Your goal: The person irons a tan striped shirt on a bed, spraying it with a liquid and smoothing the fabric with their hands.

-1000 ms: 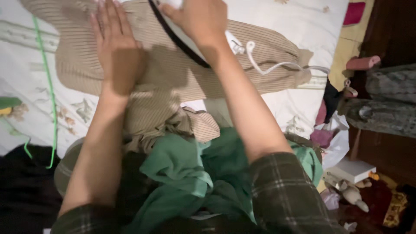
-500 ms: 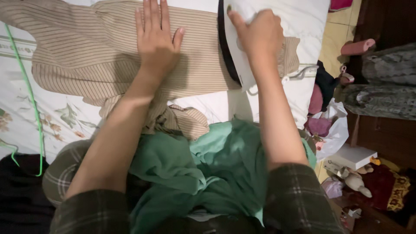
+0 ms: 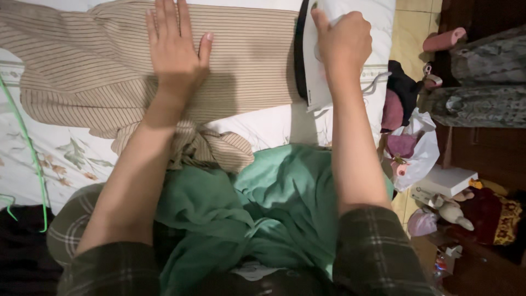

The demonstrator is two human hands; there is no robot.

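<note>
A beige striped garment [image 3: 93, 66] lies spread across a white flowered bedsheet [image 3: 66, 153]. My left hand [image 3: 175, 49] rests flat on it, fingers apart, pressing the cloth down. To the right, my right hand [image 3: 342, 41] grips the handle of a white clothes iron [image 3: 312, 71] with a dark soleplate, which stands on the garment's right end. The iron's white cord [image 3: 378, 79] trails off to the right. A green cloth [image 3: 263, 203] is bunched in my lap, below both forearms.
A green hanger [image 3: 27, 148] lies on the sheet at the left. At the bed's right edge sit dark and pink clothes [image 3: 397, 101] and a white plastic bag [image 3: 419, 153]. Lower right on the floor are a white box [image 3: 446, 181] and soft toys [image 3: 449, 211].
The iron has slid right along the garment, from its middle to its right end. My left hand has stayed flat on the cloth, now left of the iron. The view has shifted.
</note>
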